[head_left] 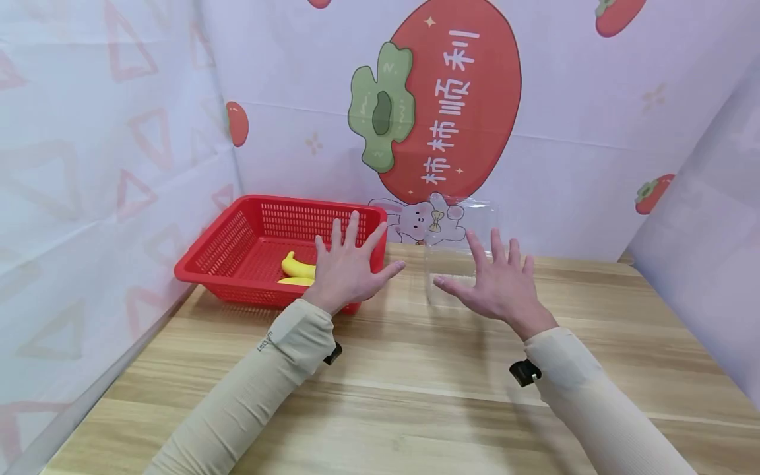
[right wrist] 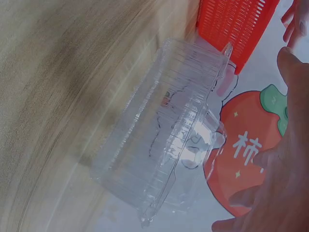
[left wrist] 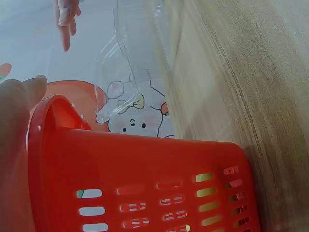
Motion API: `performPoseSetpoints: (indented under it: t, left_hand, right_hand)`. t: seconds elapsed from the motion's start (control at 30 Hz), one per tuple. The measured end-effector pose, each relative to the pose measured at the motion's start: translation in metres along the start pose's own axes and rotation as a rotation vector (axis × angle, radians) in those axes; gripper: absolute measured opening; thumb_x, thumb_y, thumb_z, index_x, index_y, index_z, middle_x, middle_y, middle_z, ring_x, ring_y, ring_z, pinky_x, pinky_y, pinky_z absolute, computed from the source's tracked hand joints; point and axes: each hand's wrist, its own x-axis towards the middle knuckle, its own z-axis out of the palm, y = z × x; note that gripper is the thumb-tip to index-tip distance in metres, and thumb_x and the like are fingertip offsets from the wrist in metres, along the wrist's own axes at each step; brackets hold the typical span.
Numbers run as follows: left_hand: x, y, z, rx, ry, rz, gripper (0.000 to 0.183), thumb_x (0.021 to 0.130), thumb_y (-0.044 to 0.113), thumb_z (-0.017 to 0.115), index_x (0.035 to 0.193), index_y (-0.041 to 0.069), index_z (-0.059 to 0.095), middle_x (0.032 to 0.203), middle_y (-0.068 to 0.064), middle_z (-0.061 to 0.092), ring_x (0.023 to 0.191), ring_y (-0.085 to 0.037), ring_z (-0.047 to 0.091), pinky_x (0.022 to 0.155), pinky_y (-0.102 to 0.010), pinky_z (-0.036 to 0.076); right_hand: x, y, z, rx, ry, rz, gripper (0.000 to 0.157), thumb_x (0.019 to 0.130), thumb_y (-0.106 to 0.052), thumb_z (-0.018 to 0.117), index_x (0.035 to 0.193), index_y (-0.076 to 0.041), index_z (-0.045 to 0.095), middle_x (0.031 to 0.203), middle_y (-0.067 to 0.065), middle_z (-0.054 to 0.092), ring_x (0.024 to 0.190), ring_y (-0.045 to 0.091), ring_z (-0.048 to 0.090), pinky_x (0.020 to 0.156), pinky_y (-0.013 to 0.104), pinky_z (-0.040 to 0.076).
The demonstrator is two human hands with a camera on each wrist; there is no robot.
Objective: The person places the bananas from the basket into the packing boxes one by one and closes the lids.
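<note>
My left hand (head_left: 347, 269) is spread, palm down, over the right end of a red plastic basket (head_left: 216, 280). Yellow banana-shaped pieces (head_left: 297, 266) lie inside that basket, partly hidden behind the hand. To the right, my right hand (head_left: 501, 284) is spread too, fingers apart, above a clear plastic clamshell box (head_left: 442, 293). The box's lid (head_left: 469, 214) stands raised at the back, and in the right wrist view the clear box (right wrist: 140, 125) sits on the table below the fingers. Neither hand holds anything.
A wood-grain table (head_left: 404, 396) carries the basket and the box. Behind it hangs a printed cloth (head_left: 570, 99) with a big persimmon and a rabbit. More cloth (head_left: 89, 198) closes off the left side, and another sheet (head_left: 712, 231) the right.
</note>
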Motion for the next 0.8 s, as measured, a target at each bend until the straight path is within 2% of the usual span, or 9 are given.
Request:
performPoseSetpoints:
  t: [0.23, 0.43, 0.63, 0.8]
  left_hand:
    - [-0.005, -0.006, -0.005, 0.004, 0.014, 0.021, 0.090, 0.094, 0.074, 0.056, 0.169, 0.043, 0.018, 0.181, -0.013, 0.008, 0.165, -0.046, 0.012, 0.131, -0.074, 0.015]
    - [-0.014, -0.017, -0.010, -0.015, 0.063, 0.043, 0.087, 0.094, 0.069, 0.061, 0.168, 0.037, 0.027, 0.178, -0.015, 0.019, 0.163, -0.043, 0.022, 0.130, -0.070, 0.023]
    - [-0.031, -0.042, -0.016, -0.065, 0.125, 0.074, 0.083, 0.095, 0.061, 0.065, 0.166, 0.031, 0.036, 0.175, -0.016, 0.027, 0.160, -0.041, 0.029, 0.127, -0.069, 0.032]
    - [-0.049, -0.068, -0.020, -0.103, 0.179, 0.058, 0.079, 0.096, 0.058, 0.066, 0.164, 0.026, 0.041, 0.171, -0.017, 0.035, 0.157, -0.042, 0.036, 0.124, -0.070, 0.035]
  right_hand:
    - [0.000, -0.002, -0.002, -0.012, 0.014, -0.011, 0.116, 0.085, -0.092, 0.048, 0.172, -0.027, 0.008, 0.177, 0.029, -0.001, 0.158, 0.065, 0.004, 0.122, 0.086, 0.006]
    - [-0.001, -0.004, -0.003, -0.021, 0.030, -0.018, 0.114, 0.086, -0.090, 0.051, 0.172, -0.028, 0.010, 0.177, 0.029, 0.003, 0.157, 0.065, 0.009, 0.123, 0.084, 0.011]
    - [-0.003, -0.005, -0.005, -0.019, 0.036, -0.034, 0.112, 0.086, -0.088, 0.053, 0.172, -0.030, 0.010, 0.177, 0.029, 0.004, 0.157, 0.064, 0.010, 0.123, 0.083, 0.013]
    - [-0.003, -0.006, -0.006, -0.008, 0.037, -0.044, 0.113, 0.086, -0.088, 0.054, 0.172, -0.029, 0.010, 0.177, 0.029, 0.006, 0.157, 0.063, 0.011, 0.123, 0.083, 0.014]
